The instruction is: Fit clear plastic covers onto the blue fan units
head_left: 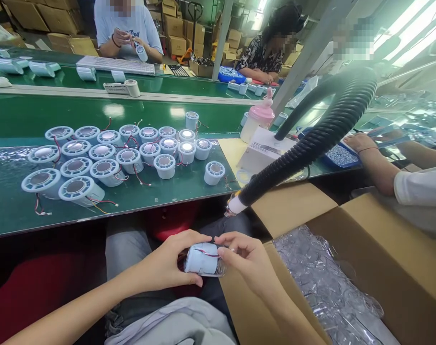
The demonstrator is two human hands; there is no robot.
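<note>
Over my lap, my left hand point(166, 262) is wrapped round a light-blue cylindrical housing point(200, 259), thumb below and fingers above. The housing lies on its side, and a clear plastic cover point(218, 272) shows around its right end. Dark and red wires run along the housing to the thumb of my right hand point(252, 258). That hand's thumb and fingers close in a pinch at the wire end, where the connector is mostly hidden. On the green bench, several similar light-blue housings point(128, 158) stand upright with loose wires.
A black corrugated hose point(311, 139) arches over the bench, its white tip point(235, 205) near my hands. At my right stands an open cardboard box point(390, 268) of clear plastic covers point(322, 278). A pink-topped bottle point(261, 115) stands behind. Co-workers sit opposite and to the right.
</note>
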